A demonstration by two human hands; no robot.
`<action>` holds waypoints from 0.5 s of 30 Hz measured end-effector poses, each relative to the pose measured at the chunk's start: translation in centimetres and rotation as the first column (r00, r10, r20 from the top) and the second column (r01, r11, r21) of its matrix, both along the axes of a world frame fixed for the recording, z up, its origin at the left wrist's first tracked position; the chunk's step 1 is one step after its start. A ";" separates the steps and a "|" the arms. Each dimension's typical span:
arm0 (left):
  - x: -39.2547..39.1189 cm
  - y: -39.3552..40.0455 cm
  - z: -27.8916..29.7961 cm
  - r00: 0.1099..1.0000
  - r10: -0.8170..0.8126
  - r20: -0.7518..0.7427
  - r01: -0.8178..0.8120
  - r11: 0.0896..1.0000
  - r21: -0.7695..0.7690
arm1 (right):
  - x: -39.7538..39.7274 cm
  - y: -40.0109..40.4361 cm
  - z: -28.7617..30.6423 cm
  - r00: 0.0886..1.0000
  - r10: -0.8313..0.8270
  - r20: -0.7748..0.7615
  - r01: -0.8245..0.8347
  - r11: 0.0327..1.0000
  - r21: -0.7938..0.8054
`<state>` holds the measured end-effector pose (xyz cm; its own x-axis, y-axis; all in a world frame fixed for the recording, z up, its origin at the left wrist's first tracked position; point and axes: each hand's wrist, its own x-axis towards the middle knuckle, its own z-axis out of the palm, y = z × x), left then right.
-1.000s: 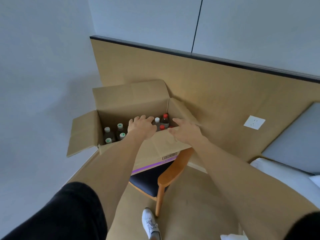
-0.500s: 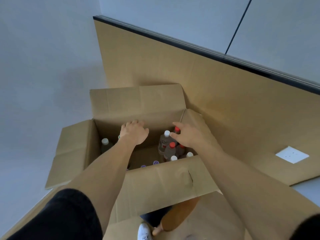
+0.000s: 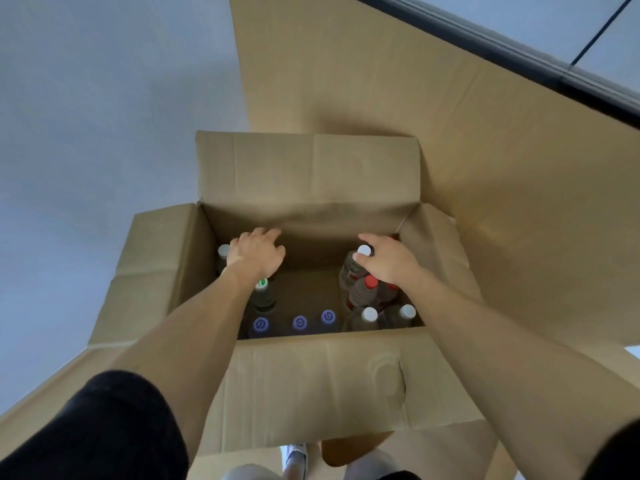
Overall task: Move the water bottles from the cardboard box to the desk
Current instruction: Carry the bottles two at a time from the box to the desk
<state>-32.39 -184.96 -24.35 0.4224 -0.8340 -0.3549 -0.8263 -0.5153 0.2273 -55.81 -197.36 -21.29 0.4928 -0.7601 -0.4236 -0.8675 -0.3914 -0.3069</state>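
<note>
The open cardboard box (image 3: 311,379) fills the middle of the view, with several bottles standing inside. My left hand (image 3: 258,256) reaches into the back left of the box, fingers apart and pointing down, with nothing visible in it. It is beside a white-capped bottle (image 3: 223,251) and above a green-capped bottle (image 3: 262,285). My right hand (image 3: 389,261) is at the back right, fingers closed around the neck of a white-capped bottle (image 3: 363,251). A red-capped bottle (image 3: 370,283) stands just in front of it. Three purple caps (image 3: 300,322) line the near wall. No desk is in view.
All the box flaps (image 3: 308,168) are folded outward. A tan wood panel (image 3: 485,150) with a dark top edge rises behind and to the right. A grey wall (image 3: 86,116) is on the left. A shoe (image 3: 296,459) and an orange chair part (image 3: 346,448) show below the box.
The view has moved closer and more directly over the box. Both hands have gone deeper inside. My right hand has closed on the neck of the white-capped bottle.
</note>
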 end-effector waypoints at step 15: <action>-0.8 0.8 -4.6 0.999 -0.014 0.033 0.002 0.943 0.333 | -1.0 -3.1 -6.5 0.981 0.139 -0.132 -0.116 0.980 0.164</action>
<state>-33.17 -184.20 -28.95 0.4330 -0.6743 -0.5982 -0.8349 -0.5502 0.0158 -56.79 -200.49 -27.79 0.5078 -0.6148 -0.6035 -0.8525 -0.4593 -0.2496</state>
